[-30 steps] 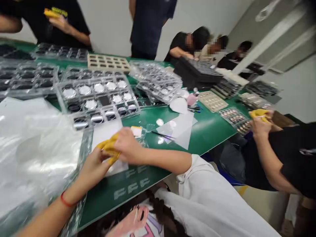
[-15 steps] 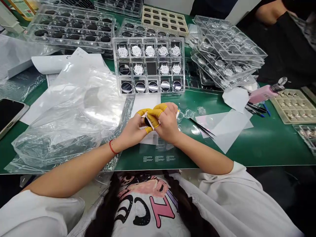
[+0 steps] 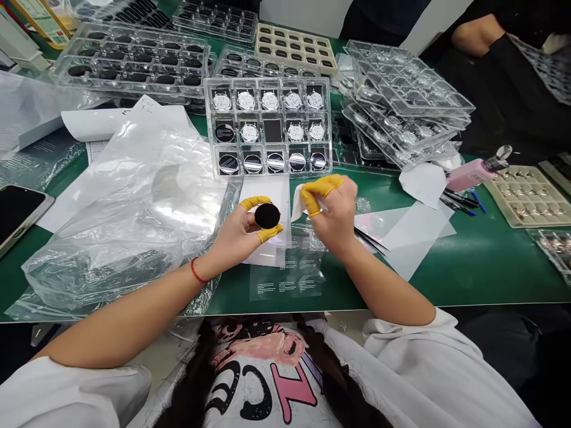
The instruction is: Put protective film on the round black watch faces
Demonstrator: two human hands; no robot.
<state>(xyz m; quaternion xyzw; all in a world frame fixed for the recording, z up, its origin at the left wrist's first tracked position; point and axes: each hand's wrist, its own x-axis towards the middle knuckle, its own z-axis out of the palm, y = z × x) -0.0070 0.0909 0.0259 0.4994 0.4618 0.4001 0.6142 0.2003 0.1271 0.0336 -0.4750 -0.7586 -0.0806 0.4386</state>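
Between the yellow-covered thumb and finger of my left hand [image 3: 241, 230] is a round black disc [image 3: 267, 216], its dark face toward me. My right hand [image 3: 332, 208], also with yellow finger covers, pinches a white cloth [image 3: 297, 203] to the right of the disc, apart from it. Beyond both hands a clear tray [image 3: 270, 145] leans up, with round silver and black pieces in its compartments; the middle one shows only a dark square. Under my hands lie white paper [image 3: 267, 255] and a clear printed film [image 3: 285, 288].
Plastic bags [image 3: 134, 238] cover the left side, beside a phone [image 3: 20, 214]. Stacked trays [image 3: 410, 83] stand at the back right. Tweezers [image 3: 372, 241], a pink bottle [image 3: 468, 174] and a beige tray [image 3: 530, 196] lie to the right. Another person's arm shows at the upper right.
My right hand has moved right, away from my left, taking the white cloth with it. The black disc, mostly hidden before, now shows its full face in my left hand.
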